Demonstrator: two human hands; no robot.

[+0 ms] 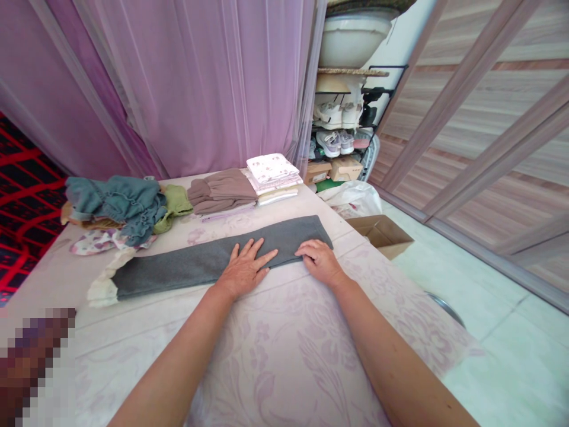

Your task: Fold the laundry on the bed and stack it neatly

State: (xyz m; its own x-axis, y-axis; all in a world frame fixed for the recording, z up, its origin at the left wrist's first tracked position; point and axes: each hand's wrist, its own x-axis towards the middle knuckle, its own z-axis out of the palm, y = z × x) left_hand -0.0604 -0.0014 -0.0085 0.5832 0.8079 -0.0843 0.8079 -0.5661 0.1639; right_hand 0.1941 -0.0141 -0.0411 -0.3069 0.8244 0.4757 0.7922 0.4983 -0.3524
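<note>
Heaped at ten o'clock on the bed [275, 356]: a crumpled pile [118, 207] of teal and green knits, soft and shapeless, then neat folded stacks [249, 184] at twelve.

Stretched across the middle, a long grey garment [195, 261], smooth fleece-like cloth with a cream cuff at its nine o'clock end, long axis running from nine toward two.

Pressed flat on its near edge, left hand [243, 270] with fingers spread wide; just beside, toward three o'clock, right hand [320, 261] with fingers curled onto the narrow end, gripping nothing clearly.
</note>
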